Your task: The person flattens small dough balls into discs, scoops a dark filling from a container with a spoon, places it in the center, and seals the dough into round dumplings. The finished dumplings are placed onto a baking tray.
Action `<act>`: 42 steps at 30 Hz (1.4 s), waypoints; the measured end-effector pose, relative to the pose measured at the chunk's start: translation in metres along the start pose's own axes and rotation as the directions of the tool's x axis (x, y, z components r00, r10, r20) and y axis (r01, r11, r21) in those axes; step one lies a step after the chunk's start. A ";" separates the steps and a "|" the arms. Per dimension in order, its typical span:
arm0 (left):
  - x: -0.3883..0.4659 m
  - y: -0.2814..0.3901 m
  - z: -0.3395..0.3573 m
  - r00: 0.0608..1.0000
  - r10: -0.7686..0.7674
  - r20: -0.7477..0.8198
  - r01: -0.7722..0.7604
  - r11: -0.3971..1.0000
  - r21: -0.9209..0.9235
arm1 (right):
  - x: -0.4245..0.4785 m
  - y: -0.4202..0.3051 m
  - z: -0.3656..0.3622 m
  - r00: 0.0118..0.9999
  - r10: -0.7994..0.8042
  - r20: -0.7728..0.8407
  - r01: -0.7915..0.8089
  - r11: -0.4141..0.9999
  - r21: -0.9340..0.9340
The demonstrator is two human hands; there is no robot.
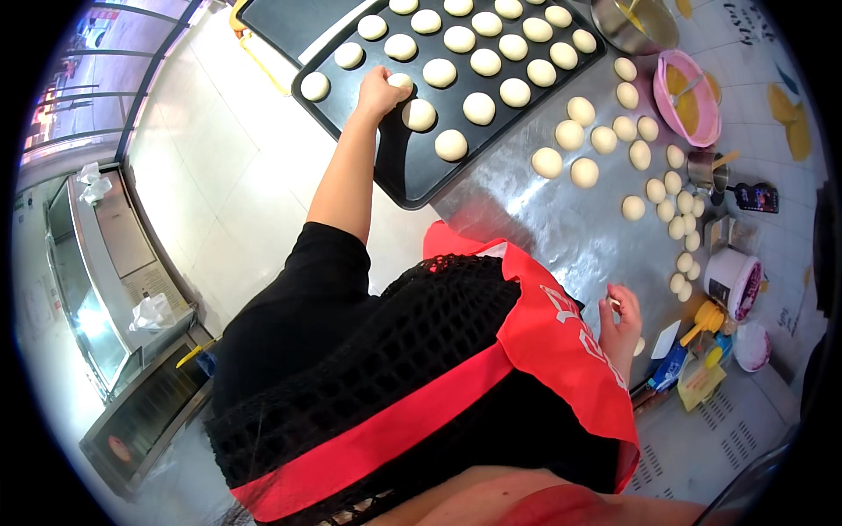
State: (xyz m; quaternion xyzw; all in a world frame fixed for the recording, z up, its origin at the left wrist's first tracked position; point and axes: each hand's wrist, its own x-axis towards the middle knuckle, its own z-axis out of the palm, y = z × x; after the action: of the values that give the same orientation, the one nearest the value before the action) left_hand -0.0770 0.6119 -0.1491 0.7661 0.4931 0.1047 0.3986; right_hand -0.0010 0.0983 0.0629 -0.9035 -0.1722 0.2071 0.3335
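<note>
My left hand (383, 94) reaches over a black baking tray (401, 174), its fingers closed on a round dough ball (400, 81) at the tray's surface. Several more smooth, pale dough balls (439, 73) sit spaced apart in rows on the tray. My right hand (620, 323) is by the steel worktable's (506, 191) near edge, in front of my red apron (473, 394). Its fingers are curled, and a small pale bit shows between thumb and fingers; whether this is dough is unclear. Partly hidden behind that hand is another dough ball (639, 346).
Loose dough balls (584, 173) dot the worktable. Along the wall stand a steel bowl (641, 29), a pink bowl of yellow liquid (687, 98), a metal cup (707, 169), a phone (756, 197) and a white tub (730, 279). Another dark tray (289, 23) lies beyond the first.
</note>
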 end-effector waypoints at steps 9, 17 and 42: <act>0.031 0.015 -0.035 0.997 -0.068 -0.023 0.071 0.965 0.254 | -0.004 0.001 0.003 1.000 0.019 -0.012 -0.019 1.000 0.019; 0.071 0.050 0.000 1.000 0.018 0.009 -0.020 0.935 0.355 | 0.001 -0.003 0.003 0.999 -0.017 0.034 0.017 1.000 -0.011; -0.079 0.023 0.013 0.849 0.445 0.284 -0.519 0.802 0.295 | -0.025 0.035 -0.003 0.994 0.109 0.004 -0.109 0.992 0.065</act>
State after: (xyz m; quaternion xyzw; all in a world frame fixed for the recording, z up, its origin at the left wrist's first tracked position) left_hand -0.0937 0.5343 -0.1230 0.9328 0.2488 0.0327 0.2586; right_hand -0.0147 0.0604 0.0482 -0.9001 -0.1157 0.2309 0.3510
